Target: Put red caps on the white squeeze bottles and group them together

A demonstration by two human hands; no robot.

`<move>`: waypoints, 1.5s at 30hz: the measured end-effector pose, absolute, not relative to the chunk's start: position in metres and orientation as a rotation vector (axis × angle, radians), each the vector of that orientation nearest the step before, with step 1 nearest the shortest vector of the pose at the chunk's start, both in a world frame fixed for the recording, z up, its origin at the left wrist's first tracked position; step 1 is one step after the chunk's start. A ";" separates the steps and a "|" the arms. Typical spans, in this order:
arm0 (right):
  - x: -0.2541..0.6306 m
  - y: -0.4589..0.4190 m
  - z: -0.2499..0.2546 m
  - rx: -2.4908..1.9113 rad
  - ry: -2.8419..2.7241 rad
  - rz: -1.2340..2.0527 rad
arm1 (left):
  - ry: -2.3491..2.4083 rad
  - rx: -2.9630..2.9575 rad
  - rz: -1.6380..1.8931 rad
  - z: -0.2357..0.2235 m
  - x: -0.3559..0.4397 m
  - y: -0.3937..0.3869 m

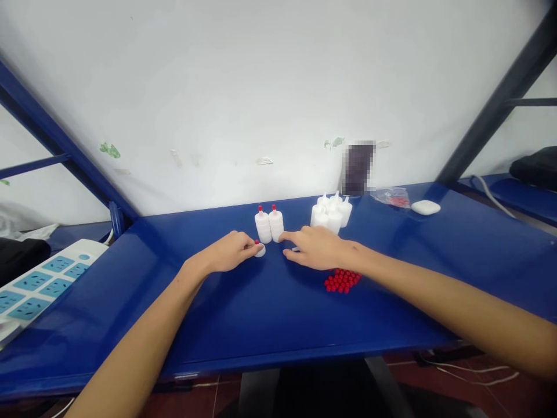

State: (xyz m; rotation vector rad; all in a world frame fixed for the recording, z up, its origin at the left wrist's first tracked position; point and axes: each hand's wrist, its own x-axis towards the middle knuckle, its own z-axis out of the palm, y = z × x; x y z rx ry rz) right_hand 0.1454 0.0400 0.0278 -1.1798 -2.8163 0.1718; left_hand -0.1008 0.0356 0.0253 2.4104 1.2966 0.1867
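Observation:
Two white squeeze bottles [270, 226] with red caps stand side by side near the middle of the blue tabletop. Just in front of them my left hand [230, 251] is closed, thumb and forefinger pinching a white bottle [260, 251] with a red cap, mostly covered by the fingers. My right hand [315, 248] is spread, its forefinger at the base of the right capped bottle. A small white tip shows between that forefinger and thumb; the rest is hidden. Behind this hand several uncapped white bottles [333, 215] stand grouped. Loose red caps [343, 281] lie below my right wrist.
A white power strip [56, 276] lies at the left edge. A clear plastic bag [394, 198] with red pieces and a white rounded object [426, 207] sit at the back right. A blurred dark rectangle [358, 168] leans against the wall. Blue frame bars slope at both sides.

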 end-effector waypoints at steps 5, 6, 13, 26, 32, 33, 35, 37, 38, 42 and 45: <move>0.152 0.040 0.029 -1.136 -2.763 0.348 | 1.244 2.493 0.225 0.028 -0.100 0.035; 0.153 0.038 0.031 -1.129 -2.748 0.405 | 1.235 2.504 0.240 0.031 -0.101 0.033; 0.159 0.026 0.035 -0.820 -2.591 0.599 | 1.135 2.871 0.697 0.052 -0.077 0.004; 0.156 0.002 0.031 -0.650 -2.454 0.873 | 0.746 3.286 1.200 0.012 -0.041 -0.003; 0.155 -0.001 0.034 -0.676 -2.468 0.846 | 0.667 3.166 1.145 0.008 -0.038 -0.003; 0.155 -0.001 0.034 -0.681 -2.468 0.851 | 0.658 3.133 1.151 0.007 -0.037 -0.003; 0.156 -0.002 0.034 -0.678 -2.479 0.842 | 0.647 3.071 1.156 0.004 -0.037 -0.003; 0.157 -0.002 0.034 -0.658 -2.507 0.798 | 0.636 3.021 1.137 0.000 -0.036 -0.003; 0.157 -0.003 0.034 -0.649 -2.524 0.769 | 0.629 3.000 1.119 -0.002 -0.036 -0.003; 0.157 -0.002 0.033 -0.627 -2.549 0.696 | 0.636 2.853 1.048 -0.005 -0.034 -0.005; 0.159 0.002 0.033 -0.687 -2.507 0.681 | 0.720 2.623 0.988 0.005 -0.039 -0.001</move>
